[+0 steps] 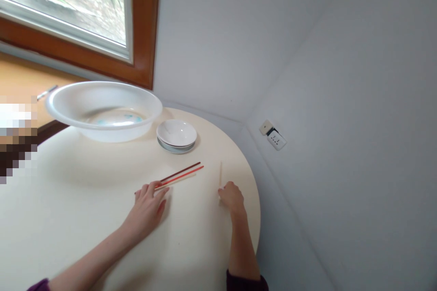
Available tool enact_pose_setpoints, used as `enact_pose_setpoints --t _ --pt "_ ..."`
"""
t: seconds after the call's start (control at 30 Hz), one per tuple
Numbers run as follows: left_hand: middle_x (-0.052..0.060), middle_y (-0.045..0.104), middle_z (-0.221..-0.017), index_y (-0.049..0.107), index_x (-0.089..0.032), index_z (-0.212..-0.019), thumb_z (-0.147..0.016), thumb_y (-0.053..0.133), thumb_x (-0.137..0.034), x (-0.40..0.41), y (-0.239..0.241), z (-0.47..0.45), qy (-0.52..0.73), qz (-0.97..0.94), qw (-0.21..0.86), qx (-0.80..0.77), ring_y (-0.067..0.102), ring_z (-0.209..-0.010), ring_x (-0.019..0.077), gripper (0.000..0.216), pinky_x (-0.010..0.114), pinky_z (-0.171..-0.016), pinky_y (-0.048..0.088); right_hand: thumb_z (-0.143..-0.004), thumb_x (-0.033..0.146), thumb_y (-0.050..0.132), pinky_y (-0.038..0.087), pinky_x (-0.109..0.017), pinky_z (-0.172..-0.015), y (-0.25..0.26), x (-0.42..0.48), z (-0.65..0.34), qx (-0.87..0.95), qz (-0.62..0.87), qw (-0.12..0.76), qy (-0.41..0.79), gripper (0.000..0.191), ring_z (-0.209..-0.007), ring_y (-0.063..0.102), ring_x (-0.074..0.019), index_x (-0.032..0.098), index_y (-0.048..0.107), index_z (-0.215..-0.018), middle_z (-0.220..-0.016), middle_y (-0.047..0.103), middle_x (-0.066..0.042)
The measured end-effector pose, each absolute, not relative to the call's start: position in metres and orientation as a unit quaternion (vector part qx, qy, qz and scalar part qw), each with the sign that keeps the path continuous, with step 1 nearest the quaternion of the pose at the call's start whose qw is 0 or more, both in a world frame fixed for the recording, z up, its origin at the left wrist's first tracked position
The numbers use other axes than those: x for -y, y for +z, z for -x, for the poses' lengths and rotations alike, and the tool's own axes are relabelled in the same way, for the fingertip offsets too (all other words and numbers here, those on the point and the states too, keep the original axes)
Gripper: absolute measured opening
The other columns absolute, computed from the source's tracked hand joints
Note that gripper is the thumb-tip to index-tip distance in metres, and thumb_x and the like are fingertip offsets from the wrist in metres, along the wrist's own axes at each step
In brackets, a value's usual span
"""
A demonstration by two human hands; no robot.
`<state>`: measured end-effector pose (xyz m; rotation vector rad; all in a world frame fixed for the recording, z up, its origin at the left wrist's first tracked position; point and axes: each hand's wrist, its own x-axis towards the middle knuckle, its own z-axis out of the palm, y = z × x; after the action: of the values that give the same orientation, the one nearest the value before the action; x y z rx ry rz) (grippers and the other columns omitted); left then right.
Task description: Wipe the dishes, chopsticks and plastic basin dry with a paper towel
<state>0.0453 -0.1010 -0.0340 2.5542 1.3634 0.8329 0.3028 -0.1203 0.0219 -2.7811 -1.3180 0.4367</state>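
My left hand [150,200] lies palm down over the near ends of a dark brown chopstick [180,171] and a red chopstick [187,173]. Its fingers rest on them, with the thumb held apart. Beside the red one, a pale strip [186,178], perhaps another chopstick or a shadow, runs alongside. To the right, my right hand [232,196] is closed in a pinch on a pale chopstick [221,172] that points away from me. The lower part of that chopstick is mostly hidden by the fingers.
A large translucent basin [102,132] stands at the back left of the round white table [85,191]. Beside it sits a small stack of white bowls [176,133]. The table's right edge curves near the wall, which has a socket [276,139]. A wooden-framed window [143,22] is behind.
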Motion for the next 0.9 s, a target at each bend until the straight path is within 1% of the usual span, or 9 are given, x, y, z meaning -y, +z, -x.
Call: enact_pose_setpoints --t 0.13,0.27,0.4,0.47,0.57,0.63,0.73,0.8,0.9 --pt "0.014 0.055 -0.105 0.062 -0.016 -0.104 -0.079 0.044 -0.011 0.102 -0.032 -0.046 0.31 -0.842 0.081 -0.434 0.052 -0.09 0.0271 0.031 0.045 -0.074 0.044 -0.075 0.021 0.053 0.046 -0.032 -0.071 0.024 0.12 -0.294 0.436 0.887 0.002 0.149 0.027 -0.094 0.064 -0.0287 0.008 0.065 -0.095 -0.1 0.067 -0.022" --pt "0.012 0.055 -0.103 0.062 -0.018 -0.101 -0.078 0.043 -0.01 0.104 -0.029 -0.047 0.344 -0.831 0.115 -0.421 0.052 -0.089 0.0251 0.031 0.045 -0.076 0.044 -0.072 0.024 0.053 0.045 -0.033 -0.069 0.022 0.119 -0.29 0.444 0.885 0.022 0.142 0.027 -0.091 0.065 -0.0299 0.008 0.066 -0.089 -0.097 0.067 -0.022" --pt "0.009 0.058 -0.097 0.064 -0.02 -0.093 -0.078 0.043 -0.014 0.105 -0.023 -0.048 0.39 -0.793 0.215 -0.415 0.053 -0.09 0.0228 0.026 0.043 -0.082 0.043 -0.069 0.026 0.055 0.044 -0.029 -0.063 0.019 0.123 -0.294 0.442 0.883 0.074 0.14 0.019 -0.08 0.065 -0.026 0.011 0.065 -0.074 -0.081 0.069 -0.018" --pt "0.008 0.059 -0.094 0.063 -0.02 -0.089 -0.08 0.042 -0.02 0.104 -0.017 -0.048 0.397 -0.764 0.287 -0.42 0.054 -0.088 0.0213 0.023 0.04 -0.081 0.043 -0.069 0.029 0.053 0.041 -0.027 -0.058 0.018 0.126 -0.295 0.454 0.871 0.111 0.151 0.018 -0.07 0.063 -0.0224 0.014 0.061 -0.063 -0.069 0.066 -0.013" --pt "0.006 0.06 -0.078 0.063 -0.017 -0.081 -0.08 0.045 -0.033 0.104 -0.006 -0.049 0.366 -0.711 0.417 -0.433 0.051 -0.069 0.0177 0.024 0.033 -0.068 0.041 -0.071 0.029 0.047 0.037 -0.023 -0.052 0.021 0.131 -0.285 0.492 0.835 0.167 0.182 0.023 -0.056 0.055 -0.0152 0.017 0.052 -0.053 -0.054 0.057 -0.002" --pt "0.003 0.058 -0.067 0.06 -0.016 -0.072 -0.076 0.05 -0.043 0.106 0.0 -0.052 0.33 -0.658 0.539 -0.409 0.046 -0.058 0.0138 0.03 0.029 -0.058 0.036 -0.07 0.028 0.046 0.035 -0.021 -0.049 0.025 0.132 -0.268 0.519 0.785 0.252 0.225 0.02 -0.05 0.047 -0.0115 0.017 0.049 -0.052 -0.05 0.049 0.003" --pt "0.001 0.057 -0.063 0.057 -0.014 -0.069 -0.067 0.058 -0.057 0.111 0.004 -0.057 0.269 -0.52 0.735 -0.342 0.037 -0.049 0.0079 0.044 0.024 -0.05 0.026 -0.063 0.029 0.049 0.032 -0.02 -0.044 0.03 0.133 -0.231 0.517 0.677 0.427 0.303 0.015 -0.046 0.038 -0.0087 0.017 0.051 -0.055 -0.047 0.041 0.006" --pt "0.001 0.057 -0.064 0.056 -0.013 -0.07 -0.062 0.062 -0.061 0.115 0.005 -0.058 0.248 -0.453 0.796 -0.317 0.035 -0.046 0.0054 0.05 0.023 -0.048 0.022 -0.062 0.029 0.05 0.03 -0.019 -0.041 0.03 0.133 -0.208 0.504 0.643 0.473 0.331 0.013 -0.043 0.035 -0.0074 0.018 0.048 -0.054 -0.045 0.038 0.007" --pt "0.0 0.055 -0.06 0.056 -0.012 -0.067 -0.062 0.065 -0.06 0.116 0.004 -0.058 0.248 -0.441 0.811 -0.295 0.034 -0.046 0.0045 0.049 0.023 -0.049 0.021 -0.063 0.027 0.05 0.03 -0.018 -0.037 0.025 0.133 -0.185 0.488 0.628 0.489 0.358 0.011 -0.038 0.037 -0.0071 0.019 0.046 -0.057 -0.044 0.039 0.008"
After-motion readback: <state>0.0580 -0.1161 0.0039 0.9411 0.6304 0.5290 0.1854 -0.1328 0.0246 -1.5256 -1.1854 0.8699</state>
